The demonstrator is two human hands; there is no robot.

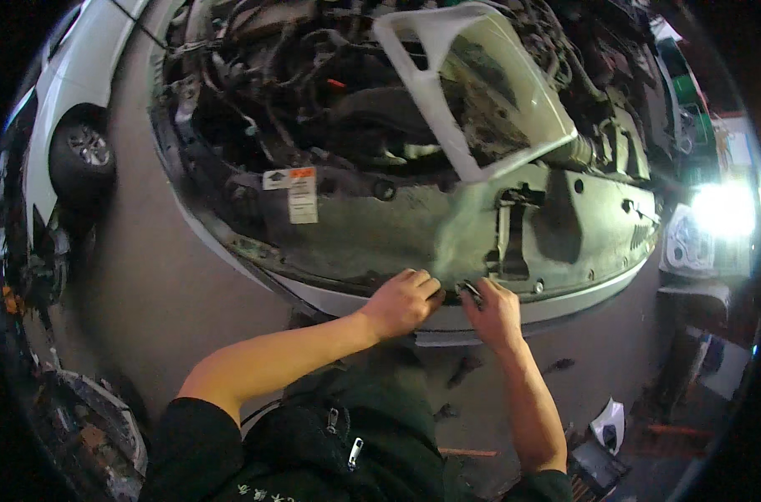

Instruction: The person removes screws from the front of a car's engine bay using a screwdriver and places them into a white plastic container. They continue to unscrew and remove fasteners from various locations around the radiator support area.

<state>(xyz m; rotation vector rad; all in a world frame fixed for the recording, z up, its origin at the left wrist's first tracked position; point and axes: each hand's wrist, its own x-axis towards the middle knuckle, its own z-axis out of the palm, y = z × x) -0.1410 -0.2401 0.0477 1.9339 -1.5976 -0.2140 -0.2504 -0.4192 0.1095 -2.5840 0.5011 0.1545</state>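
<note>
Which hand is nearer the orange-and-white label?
Left: the left hand is at the front edge of the panel, below and right of the label; the right hand is farther right.

Both hands meet over the middle of the bumper (594,299), near each other but apart. The left hand (403,302) lies above its upper edge, back turned up, knuckles raised, fingers curled inward; its fingertips are hidden, so their grip is unclear. The left forearm (293,356) slants in from the near side of the bumper, bare below a short dark sleeve (198,443), elbow bent and out wide. The right hand (492,308) is over the bumper too, thumb and fingers drawn together in a pinch. The right forearm (533,393) runs almost straight toward the bumper, wrist nearly in line.
</note>
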